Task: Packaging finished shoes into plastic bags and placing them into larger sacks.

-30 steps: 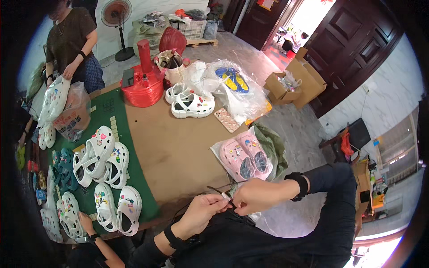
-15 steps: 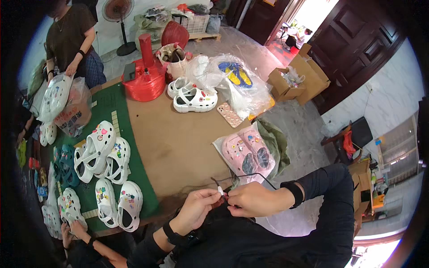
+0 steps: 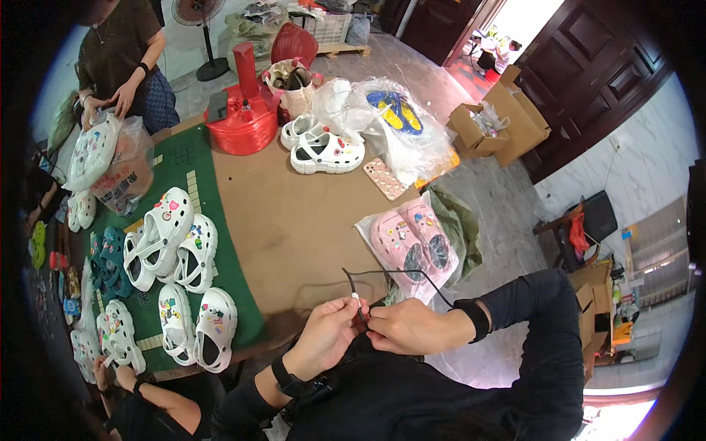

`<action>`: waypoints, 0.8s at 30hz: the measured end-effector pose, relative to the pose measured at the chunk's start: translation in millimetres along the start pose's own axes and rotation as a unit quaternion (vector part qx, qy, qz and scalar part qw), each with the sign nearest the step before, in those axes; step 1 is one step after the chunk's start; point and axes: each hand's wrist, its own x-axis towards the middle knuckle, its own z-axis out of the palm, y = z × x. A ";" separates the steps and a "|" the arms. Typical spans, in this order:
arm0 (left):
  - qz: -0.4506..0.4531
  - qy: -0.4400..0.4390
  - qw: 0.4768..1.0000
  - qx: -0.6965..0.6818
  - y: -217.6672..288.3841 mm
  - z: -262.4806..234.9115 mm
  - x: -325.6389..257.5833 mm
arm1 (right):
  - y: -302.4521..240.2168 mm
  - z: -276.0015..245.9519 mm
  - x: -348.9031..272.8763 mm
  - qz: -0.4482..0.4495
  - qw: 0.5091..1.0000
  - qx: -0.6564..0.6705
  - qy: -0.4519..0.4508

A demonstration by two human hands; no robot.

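Pinching, close together: left hand (image 3: 331, 331) and right hand (image 3: 412, 327), both closed on a thin black flexible cord (image 3: 390, 271), looping ahead of them. Probably light, springy; grip beside the small white sleeve (image 3: 356, 298) at left fingertips, likely stiffer, slippery.

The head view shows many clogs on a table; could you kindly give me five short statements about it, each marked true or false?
1. The left hand pinches a thin black cord. True.
2. The charm-studded pink clogs lie unwrapped. False: the charm-studded pink clogs are inside clear plastic.
3. The blue-and-yellow pair of shoes lies farther from the left hand than the charm-studded pink clogs. True.
4. The dark teal clogs rest on the bare brown table surface. False: the dark teal clogs rest on the green mat.
5. The right hand has nothing around its wrist. False: a black wristband circles it.
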 end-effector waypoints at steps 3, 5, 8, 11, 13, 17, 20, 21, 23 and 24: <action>-0.007 -0.006 1.000 -0.008 1.8 1.8 -2.3 | 1.0 3.7 -0.9 -0.022 0.999 -0.002 0.024; 0.011 -0.024 0.999 -0.019 3.7 1.9 -1.9 | 2.0 -3.6 3.5 -0.031 1.000 -0.003 0.000; 0.030 -0.045 0.998 -0.032 9.6 5.2 -2.0 | 13.3 -58.6 28.5 -0.055 0.977 -0.003 -0.207; 0.030 -0.060 0.998 -0.015 7.9 5.3 -5.2 | 35.6 -110.6 50.6 0.124 0.925 0.102 -0.343; 0.018 -0.063 0.998 0.013 5.2 8.0 -5.8 | 63.6 -108.7 45.6 -0.056 0.992 0.095 -0.057; -0.033 -0.110 0.990 0.085 3.8 11.9 -4.9 | 51.8 -83.8 49.9 -0.216 0.970 0.107 -0.042; -0.046 -0.115 0.982 0.144 1.9 9.9 -8.7 | 42.9 -71.5 50.0 -0.131 0.953 0.184 -0.200; -0.042 -0.137 0.983 0.117 0.6 6.0 -8.6 | 38.2 -72.3 51.1 -0.055 0.936 0.232 -0.258; -0.030 -0.102 0.988 0.109 3.6 10.5 -11.6 | 27.7 -79.2 53.5 0.020 0.908 0.277 -0.314; -0.020 -0.066 0.993 0.100 5.1 12.8 -12.8 | 20.7 -85.4 55.1 0.000 0.917 0.240 -0.318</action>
